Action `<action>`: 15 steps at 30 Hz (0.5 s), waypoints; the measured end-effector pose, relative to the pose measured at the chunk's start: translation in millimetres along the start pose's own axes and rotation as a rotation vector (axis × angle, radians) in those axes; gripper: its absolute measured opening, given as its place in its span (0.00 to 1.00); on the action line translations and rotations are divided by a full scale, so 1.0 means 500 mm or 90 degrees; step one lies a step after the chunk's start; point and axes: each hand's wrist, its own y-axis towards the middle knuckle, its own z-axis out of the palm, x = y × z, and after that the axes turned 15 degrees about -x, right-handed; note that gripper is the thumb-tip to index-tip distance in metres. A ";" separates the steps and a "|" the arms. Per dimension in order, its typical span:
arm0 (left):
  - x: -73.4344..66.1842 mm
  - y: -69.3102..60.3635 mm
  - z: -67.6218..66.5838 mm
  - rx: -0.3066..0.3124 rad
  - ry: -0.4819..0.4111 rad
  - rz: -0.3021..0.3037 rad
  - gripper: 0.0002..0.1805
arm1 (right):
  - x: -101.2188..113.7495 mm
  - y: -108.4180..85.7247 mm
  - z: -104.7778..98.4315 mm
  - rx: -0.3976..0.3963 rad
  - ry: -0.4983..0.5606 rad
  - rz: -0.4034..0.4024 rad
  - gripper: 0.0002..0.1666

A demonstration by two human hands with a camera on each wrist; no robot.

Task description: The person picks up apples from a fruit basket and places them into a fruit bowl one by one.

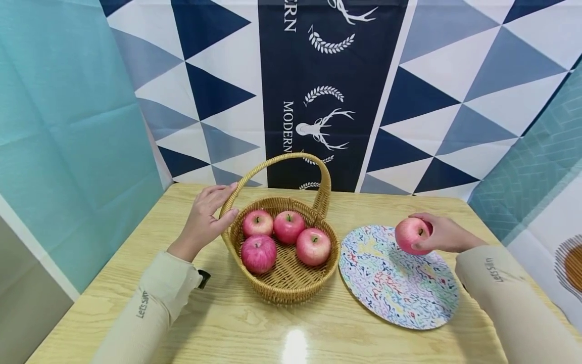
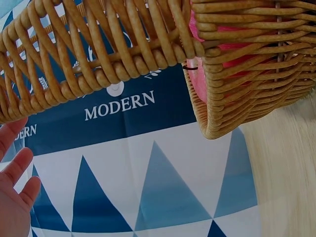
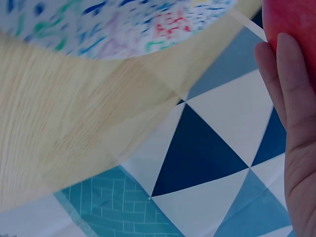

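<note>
In the head view a wicker basket (image 1: 291, 293) holds several apples, among them a darker pink one (image 1: 258, 254). My left hand (image 1: 204, 217) touches the left side of the basket's tall handle (image 1: 273, 161), fingers fairly straight; the left wrist view shows the fingers (image 2: 17, 165) beside the woven handle (image 2: 123, 54). My right hand (image 1: 447, 234) grips another apple (image 1: 411, 235) above the round multicoloured board (image 1: 395, 288). In the right wrist view the fingers (image 3: 294, 74) lie against that red apple (image 3: 291, 19).
The wooden table (image 1: 245, 333) carries the basket and, to its right, the board. Behind the table hangs a patterned cloth (image 1: 227, 101) with triangles and deer heads. A teal cloth (image 1: 82, 126) covers the left side. A round brown item (image 1: 574, 265) shows at the right edge.
</note>
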 end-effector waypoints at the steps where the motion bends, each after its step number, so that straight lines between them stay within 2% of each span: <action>1: 0.000 0.000 0.000 0.001 0.002 -0.001 0.28 | -0.002 -0.001 0.003 0.006 -0.003 0.003 0.50; 9: -0.001 -0.003 0.000 -0.002 -0.004 0.000 0.28 | -0.019 -0.012 0.031 0.035 -0.012 0.032 0.51; 15: -0.003 -0.003 0.002 -0.015 -0.006 0.006 0.28 | -0.021 -0.017 0.025 0.035 -0.019 0.045 0.53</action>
